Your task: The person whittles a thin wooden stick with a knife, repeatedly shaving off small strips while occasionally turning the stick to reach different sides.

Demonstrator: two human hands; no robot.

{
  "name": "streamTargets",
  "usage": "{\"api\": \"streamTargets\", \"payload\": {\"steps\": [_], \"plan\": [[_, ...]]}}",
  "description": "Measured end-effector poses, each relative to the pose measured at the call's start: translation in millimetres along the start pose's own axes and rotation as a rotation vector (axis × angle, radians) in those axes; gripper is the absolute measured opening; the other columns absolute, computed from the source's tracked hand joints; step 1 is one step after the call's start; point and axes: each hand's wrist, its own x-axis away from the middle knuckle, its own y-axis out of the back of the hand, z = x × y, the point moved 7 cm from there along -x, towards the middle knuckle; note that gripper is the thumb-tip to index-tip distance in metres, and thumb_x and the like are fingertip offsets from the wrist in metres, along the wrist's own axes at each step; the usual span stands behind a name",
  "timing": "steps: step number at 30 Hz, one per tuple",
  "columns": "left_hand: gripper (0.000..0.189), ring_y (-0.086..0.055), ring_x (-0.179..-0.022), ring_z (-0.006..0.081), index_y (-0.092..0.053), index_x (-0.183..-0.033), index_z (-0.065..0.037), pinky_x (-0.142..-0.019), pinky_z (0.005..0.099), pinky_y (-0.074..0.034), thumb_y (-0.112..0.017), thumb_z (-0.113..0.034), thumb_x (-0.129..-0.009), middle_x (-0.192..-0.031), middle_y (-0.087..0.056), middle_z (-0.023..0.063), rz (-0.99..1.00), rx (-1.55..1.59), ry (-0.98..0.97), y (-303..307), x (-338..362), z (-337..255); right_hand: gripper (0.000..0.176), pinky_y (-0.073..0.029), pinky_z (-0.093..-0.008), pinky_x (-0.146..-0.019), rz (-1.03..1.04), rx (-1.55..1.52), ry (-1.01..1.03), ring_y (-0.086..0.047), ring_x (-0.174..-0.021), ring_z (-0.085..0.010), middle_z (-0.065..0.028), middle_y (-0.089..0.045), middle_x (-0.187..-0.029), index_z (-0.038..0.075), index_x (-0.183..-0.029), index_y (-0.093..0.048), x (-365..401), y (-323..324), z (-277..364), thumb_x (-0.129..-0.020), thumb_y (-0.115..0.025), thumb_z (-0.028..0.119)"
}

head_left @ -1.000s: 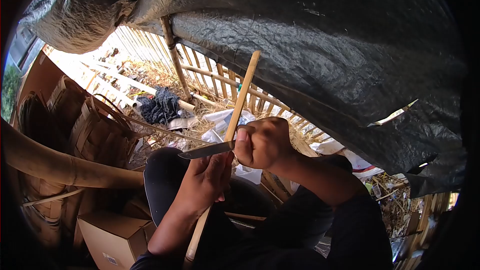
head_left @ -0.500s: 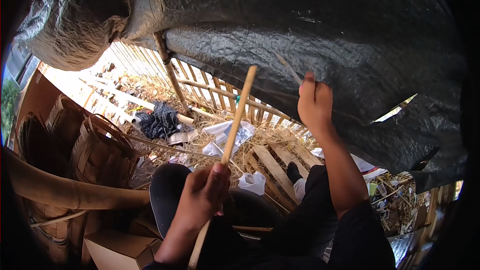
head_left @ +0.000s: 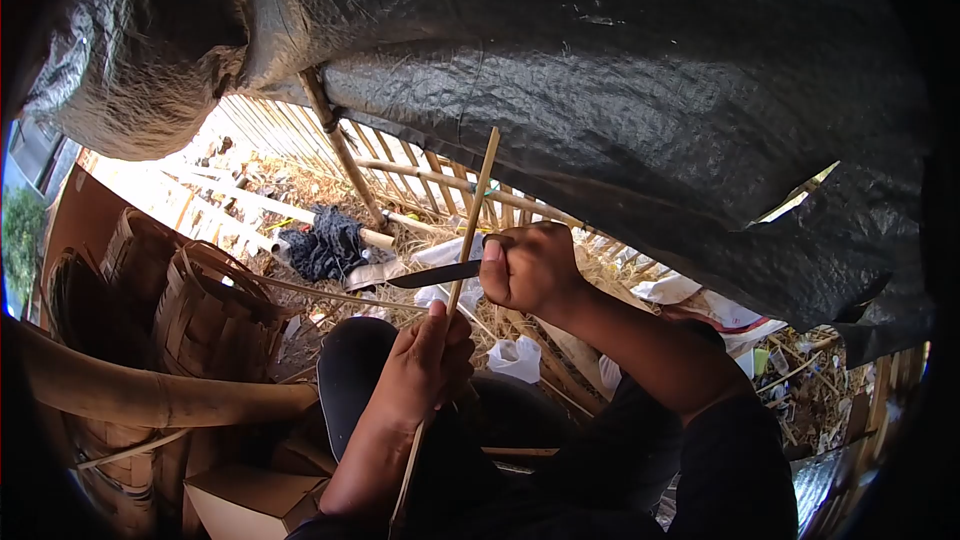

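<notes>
My left hand (head_left: 425,360) is closed round a long, thin bamboo strip (head_left: 479,200), which slants upward past the thumb and trails down toward my lap. In my right hand (head_left: 532,266) is the handle of a knife (head_left: 432,276), its handle hidden by the fingers. The dark blade points left and crosses the strip just above my left thumb. Both hands are close together over my dark-clothed legs.
Woven bamboo baskets (head_left: 215,305) stand at the left behind a thick bamboo pole (head_left: 170,388). A cardboard box (head_left: 250,500) sits below. Black plastic sheeting (head_left: 640,130) hangs ahead over a bamboo fence (head_left: 430,180). Straw, dark cloth (head_left: 325,243) and plastic bags (head_left: 515,358) litter the ground.
My right hand has come down and left from beside the sheeting, bringing the knife blade to the bamboo strip. My left hand still grips the strip, which now stands a little steeper.
</notes>
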Motion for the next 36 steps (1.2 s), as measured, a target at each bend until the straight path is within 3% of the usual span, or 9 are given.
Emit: {"api": "streamTargets", "payload": {"steps": [2,7,11,15,18,27,31,33,36], "plan": [[0.043,-0.028,-0.04,0.0048,-0.043,-0.08,-0.012,-0.036,0.0231,-0.022,-0.035,-0.047,-0.103,-0.055,-0.032,-0.0061,-0.009,0.016,0.001,-0.9,-2.1,3.8,0.037,-0.044,-0.0398,-0.041,-0.067,-0.047,0.062,-0.05,-0.035,-0.0298,-0.011,-0.05,-0.043,0.009,-0.05,-0.057,1.1,-2.5,-9.1,-0.085,-0.051,0.02],[0.045,-0.035,-0.04,0.0065,-0.046,-0.08,-0.009,-0.037,0.022,-0.028,-0.034,-0.046,-0.104,-0.055,-0.04,-0.0032,0.146,-0.148,-0.009,-44.1,23.1,6.4,0.052,-0.053,-0.0489,-0.055,0.029,0.553,-0.665,-0.065,-0.056,-0.0389,-0.0196,-0.062,-0.058,0.004,-0.058,-0.066,-20.8,46.2,-145.5,-0.092,-0.041,0.034],[0.047,-0.036,-0.041,0.0052,-0.049,-0.078,-0.008,-0.038,0.0212,-0.028,-0.036,-0.045,-0.104,-0.055,-0.042,-0.0031,0.203,-0.157,-0.049,-56.4,37.3,10.0,0.055,-0.051,-0.0443,-0.066,-0.205,0.224,-0.976,-0.066,-0.064,-0.0359,-0.0211,-0.065,-0.066,0.0,-0.071,-0.066,3.6,78.2,-177.1,-0.096,-0.038,0.039],[0.049,-0.035,-0.04,0.0049,-0.05,-0.075,-0.008,-0.037,0.0205,-0.028,-0.039,-0.046,-0.103,-0.051,-0.042,-0.001,-0.147,-0.271,-0.17,-9.2,40.5,-20.4,0.054,-0.025,-0.0323,-0.047,-0.319,-0.578,-0.75,-0.033,-0.047,-0.009,0.0025,-0.037,-0.051,0.006,-0.056,-0.039,-5.4,67.6,-80.5,-0.099,-0.041,0.038],[0.047,-0.037,-0.038,0.0053,-0.05,-0.077,-0.007,-0.035,0.0206,-0.027,-0.04,-0.045,-0.103,-0.05,-0.045,-0.0003,-0.2,-0.401,-0.254,1.5,39.3,-24.3,0.054,-0.041,-0.0433,-0.044,0.034,-0.183,-0.387,-0.053,-0.041,-0.0353,-0.0132,-0.049,-0.043,0.006,-0.05,-0.052,-3.5,48.8,-1.5,-0.098,-0.042,0.028],[0.046,-0.041,-0.04,0.003,-0.052,-0.074,-0.004,-0.038,0.0195,-0.032,-0.045,-0.04,-0.102,-0.053,-0.045,-0.0032,-0.247,-0.566,-0.332,6.6,36.0,-23.5,0.036,-0.044,-0.0408,-0.041,-0.057,-0.079,-0.002,-0.051,-0.036,-0.032,-0.0129,-0.051,-0.044,0.008,-0.049,-0.053,3.3,-0.1,17.0,-0.085,-0.052,0.016],[0.045,-0.042,-0.042,0.0035,-0.052,-0.077,-0.004,-0.038,0.0207,-0.032,-0.044,-0.041,-0.103,-0.055,-0.045,-0.004,-0.092,-0.496,-0.165,-9.5,40.4,-4.5,0.057,-0.054,-0.0492,-0.061,0.052,0.499,-0.715,-0.067,-0.062,-0.0395,-0.0207,-0.063,-0.061,0.001,-0.062,-0.065,-23.5,14.0,-117.7,-0.094,-0.034,0.037],[0.047,-0.044,-0.044,0.0041,-0.054,-0.079,-0.003,-0.039,0.021,-0.034,-0.041,-0.042,-0.103,-0.056,-0.047,-0.0028,0.038,-0.502,-0.274,-24.9,43.7,8.1,0.058,-0.053,-0.0496,-0.079,-0.13,0.309,-1.032,-0.067,-0.082,-0.0438,-0.0246,-0.066,-0.072,0.001,-0.07,-0.068,2.0,29.9,-196.5,-0.095,-0.032,0.039],[0.045,-0.042,-0.045,0.0036,-0.053,-0.079,-0.004,-0.041,0.0204,-0.034,-0.042,-0.04,-0.103,-0.057,-0.046,-0.0028,-0.107,-0.433,-0.159,-1.2,40.0,-10.4,0.065,-0.048,-0.0431,-0.066,-0.272,0.072,-0.997,-0.063,-0.063,-0.0329,-0.0176,-0.061,-0.062,0.0,-0.066,-0.061,6.1,43.1,-183.7,-0.098,-0.035,0.05]]}}
